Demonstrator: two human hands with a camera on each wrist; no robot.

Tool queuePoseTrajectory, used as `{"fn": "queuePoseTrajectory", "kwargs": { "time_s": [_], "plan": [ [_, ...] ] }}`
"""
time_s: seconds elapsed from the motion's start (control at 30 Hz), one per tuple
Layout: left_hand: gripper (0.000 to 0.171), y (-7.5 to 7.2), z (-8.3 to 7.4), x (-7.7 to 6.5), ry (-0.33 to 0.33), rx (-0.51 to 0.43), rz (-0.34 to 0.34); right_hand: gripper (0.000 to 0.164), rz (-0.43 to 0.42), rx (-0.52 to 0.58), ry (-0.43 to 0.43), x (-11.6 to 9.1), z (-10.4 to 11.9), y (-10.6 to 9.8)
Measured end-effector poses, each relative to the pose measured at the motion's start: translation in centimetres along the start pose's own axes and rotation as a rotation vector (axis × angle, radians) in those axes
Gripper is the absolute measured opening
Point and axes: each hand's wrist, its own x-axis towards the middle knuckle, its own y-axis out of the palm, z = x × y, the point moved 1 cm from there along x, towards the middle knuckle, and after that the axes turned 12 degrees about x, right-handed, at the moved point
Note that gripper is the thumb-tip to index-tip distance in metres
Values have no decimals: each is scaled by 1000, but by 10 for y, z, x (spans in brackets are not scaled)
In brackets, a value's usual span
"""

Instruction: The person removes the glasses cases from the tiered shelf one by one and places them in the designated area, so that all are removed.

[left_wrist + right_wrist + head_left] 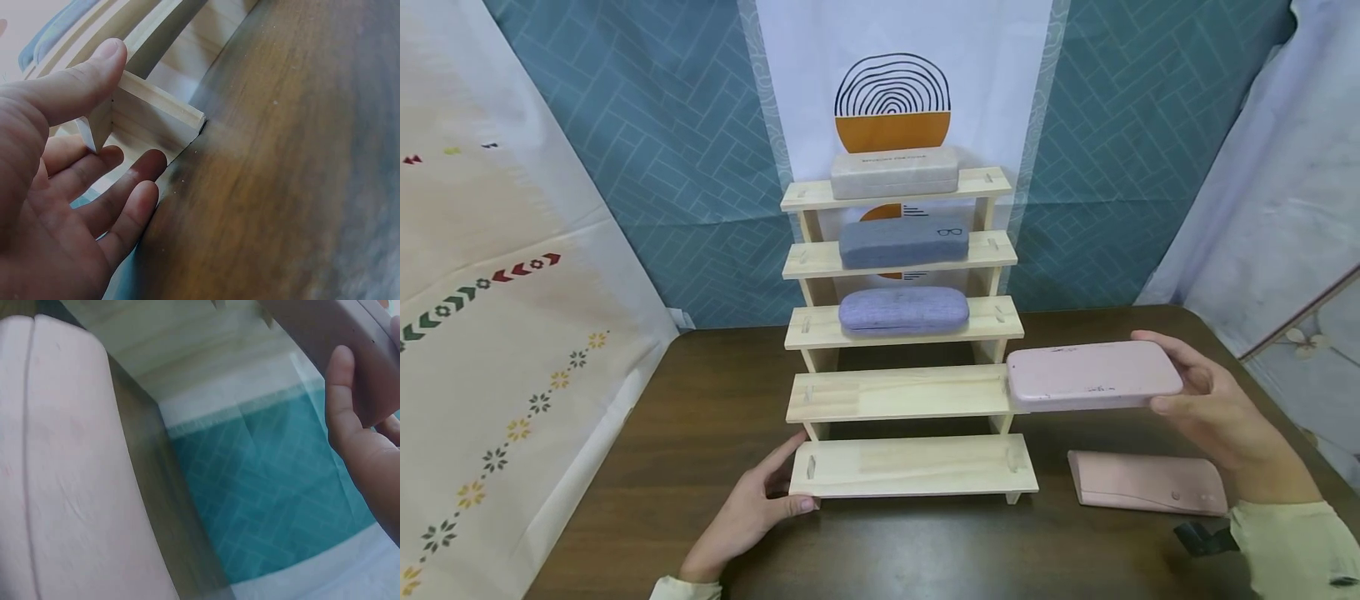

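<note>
A light wooden stepped rack [910, 467] stands on the table. My left hand [760, 504] holds the left end of its lowest shelf, thumb at the front edge. In the left wrist view, that thumb [94, 78] lies against the shelf's edge and the fingers curl beneath. A pale pink glasses case [1090, 373] is raised at the rack's right, its left end overlapping the second-lowest shelf. My right hand [1213, 400] grips that case by its right end. Below it, a flatter pink glasses case [1148, 483] lies on the table, large in the right wrist view [69, 444].
On the upper shelves sit a purple glasses case [904, 312], a blue-grey glasses case [904, 243] and a light grey glasses case [895, 173], one per shelf. The brown table [715, 400] meets a teal cloth [685, 167] behind and white cloths at the sides.
</note>
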Motion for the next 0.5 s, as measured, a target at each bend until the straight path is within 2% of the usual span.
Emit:
{"fn": "queuePoseTrajectory", "kwargs": {
  "time_s": [0.13, 0.37, 0.5],
  "plan": [
    [89, 0, 1, 0, 19, 5, -9, 76, -26, -38, 18, -6, 4, -10],
    [90, 0, 2, 0, 24, -8, -12, 77, -26, -47, 69, -16, 3, -28],
    [90, 1, 2, 1, 30, -1, -10, 78, -44, -142, 146, -22, 8, -35]
  ]
}}
